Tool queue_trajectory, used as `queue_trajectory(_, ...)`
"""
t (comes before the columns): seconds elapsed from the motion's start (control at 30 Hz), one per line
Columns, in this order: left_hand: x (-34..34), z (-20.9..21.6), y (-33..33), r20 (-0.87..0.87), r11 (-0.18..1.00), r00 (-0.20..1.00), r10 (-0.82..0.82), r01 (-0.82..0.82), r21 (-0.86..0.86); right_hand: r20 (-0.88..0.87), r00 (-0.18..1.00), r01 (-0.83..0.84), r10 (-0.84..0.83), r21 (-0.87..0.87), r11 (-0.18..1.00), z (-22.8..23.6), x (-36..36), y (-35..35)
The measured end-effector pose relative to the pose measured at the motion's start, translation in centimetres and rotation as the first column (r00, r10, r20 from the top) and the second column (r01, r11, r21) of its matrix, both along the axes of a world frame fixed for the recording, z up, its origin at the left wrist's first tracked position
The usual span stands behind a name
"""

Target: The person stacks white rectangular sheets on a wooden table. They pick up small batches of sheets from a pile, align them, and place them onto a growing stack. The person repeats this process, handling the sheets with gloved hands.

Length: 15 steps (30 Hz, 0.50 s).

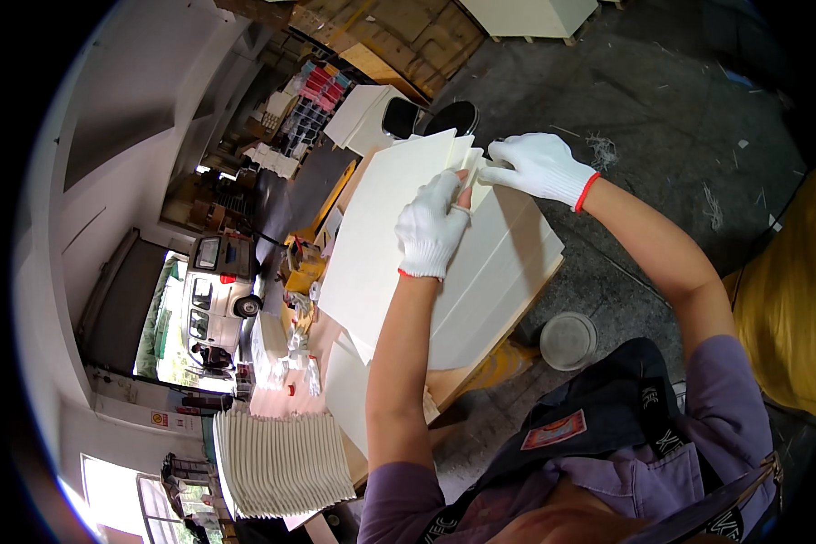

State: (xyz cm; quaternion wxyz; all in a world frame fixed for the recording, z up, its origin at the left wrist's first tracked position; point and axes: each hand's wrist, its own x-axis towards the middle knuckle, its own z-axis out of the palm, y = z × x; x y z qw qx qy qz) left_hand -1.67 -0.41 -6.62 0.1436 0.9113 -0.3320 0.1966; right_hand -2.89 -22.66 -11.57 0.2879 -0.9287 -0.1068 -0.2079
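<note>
Several large white sheets lie fanned and overlapping on the wooden table in front of me, their corners staggered at the far end. My left hand, in a white knit glove with bare fingertips showing, rests over the upper sheets, its fingers closed at their edge. At that same far corner, my right hand, gloved in white with a red cuff, bends its thumb and fingers in at the sheet edges. Its exact fingertip contact is hard to make out. More white sheets spread beneath, toward the table's right edge.
A tall stack of white folded sheets stands at the lower left. Gloves and a yellow tool lie along the table's left side. A round tub sits on the floor, with yellow material at far right. Black stools stand beyond.
</note>
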Motion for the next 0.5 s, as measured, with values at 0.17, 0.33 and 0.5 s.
queue_trajectory(0.17, 1.9, 0.3, -1.2, -0.050, 0.990, 0.991, 0.125, -0.121, 0.077, 0.241, 0.968, -0.012, 0.064, -0.212, 0.977, 1.1, 0.4, -0.3)
queue_trajectory(0.33, 1.5, 0.3, -1.8, -0.075, 0.976, 0.978, 0.195, -0.186, 0.111, 0.255, 0.951, -0.207, 0.177, 0.094, 0.974, 0.4, 2.0, 0.2)
queue_trajectory(0.5, 1.8, -1.0, 0.9, -0.398, 0.971, 0.917, -0.013, -0.083, -0.224, -0.010, 0.996, -0.068, 0.083, 0.480, 0.875, 0.4, 1.3, 2.0)
